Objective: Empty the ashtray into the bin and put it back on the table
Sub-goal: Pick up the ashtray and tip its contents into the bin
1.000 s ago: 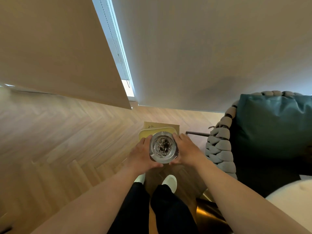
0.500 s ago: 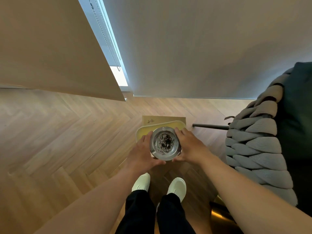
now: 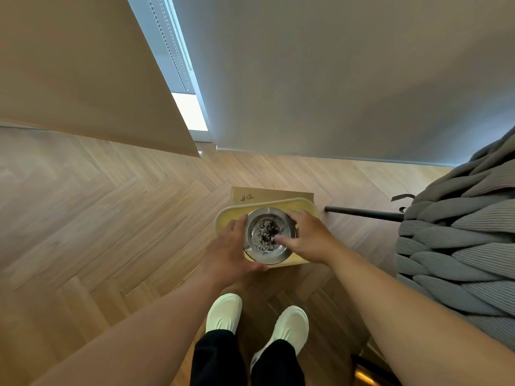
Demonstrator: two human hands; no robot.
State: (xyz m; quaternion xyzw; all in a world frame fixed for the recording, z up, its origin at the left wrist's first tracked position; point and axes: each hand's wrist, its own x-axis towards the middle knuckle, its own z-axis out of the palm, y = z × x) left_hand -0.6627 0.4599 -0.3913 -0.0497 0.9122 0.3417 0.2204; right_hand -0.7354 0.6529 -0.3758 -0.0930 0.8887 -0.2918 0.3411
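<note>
Handwritten "#46" on brown cardboard box (image 3: 271,196) on floor. Both hands, left (image 3: 229,250) and right (image 3: 312,238), hold round metal ashtray (image 3: 268,235), ash-filled, above yellow bin (image 3: 226,218). Grey knitted chair (image 3: 457,240) at right.

Daylight enters via window strip (image 3: 192,112) upper left, soft & even. Floor (image 3: 97,218) mid-bright, faint shadow by shoes (image 3: 223,313). Wide-angle bends the edges; forearms slightly blurred. Mild glare on ashtray (image 3: 269,235) rim.
</note>
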